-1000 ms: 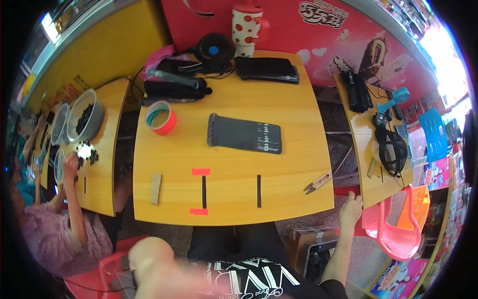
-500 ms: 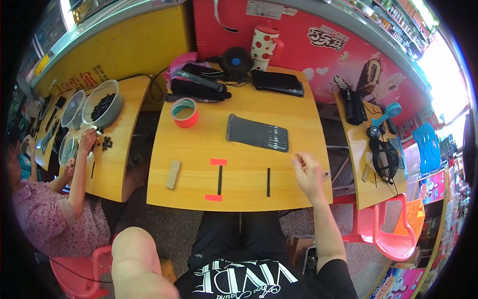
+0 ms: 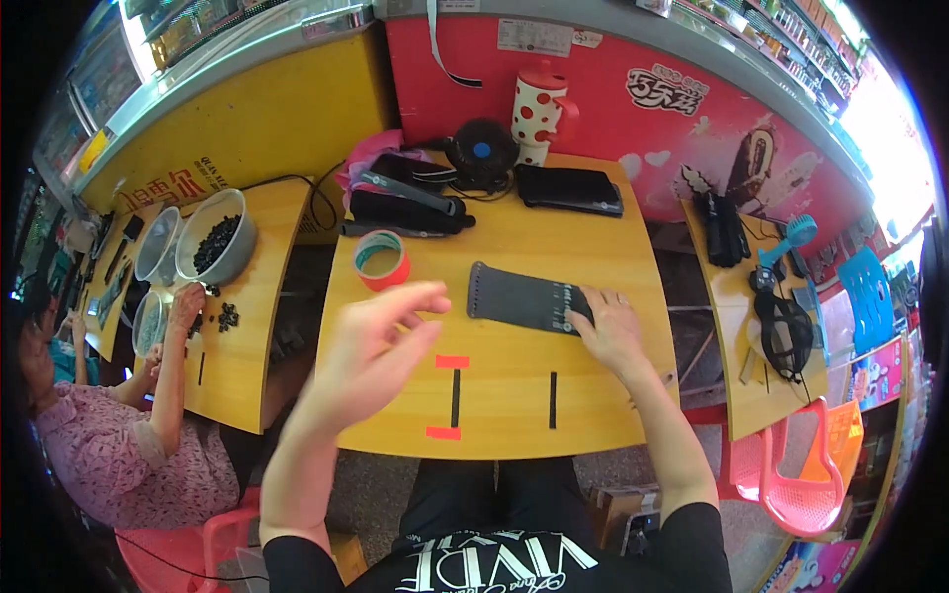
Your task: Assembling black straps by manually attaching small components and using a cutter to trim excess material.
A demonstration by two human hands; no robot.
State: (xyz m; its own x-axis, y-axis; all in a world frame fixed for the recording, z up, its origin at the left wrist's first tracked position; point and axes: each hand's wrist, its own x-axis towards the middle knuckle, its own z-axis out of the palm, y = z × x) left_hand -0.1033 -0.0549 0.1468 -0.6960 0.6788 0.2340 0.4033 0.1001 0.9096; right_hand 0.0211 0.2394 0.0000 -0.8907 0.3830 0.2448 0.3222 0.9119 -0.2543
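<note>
A dark grey flat sheet (image 3: 512,298), with a row of small holes along its left edge and white marks toward its right end, lies on the table in front of me. My right hand (image 3: 611,331) rests on that right end, thumb and fingers stretched out and spread. In the air left of the sheet, my left hand (image 3: 381,341) is empty, its fingers apart and slightly blurred. Nearer me lie two thin black strips: a left strip (image 3: 456,398) between pieces of red tape (image 3: 453,363), and a bare right strip (image 3: 553,400).
Beyond my left hand stands a red tape roll (image 3: 382,260). A black pouch (image 3: 568,188), a fan (image 3: 481,150) and a spotted tumbler (image 3: 539,111) line the back. At the left table, a person (image 3: 119,435) handles small black pieces beside plastic bowls (image 3: 237,252).
My left hand has come up over the table, covering the spot where a tan block lay. My right hand has moved forward onto the sheet's right end. The view has shifted slightly.
</note>
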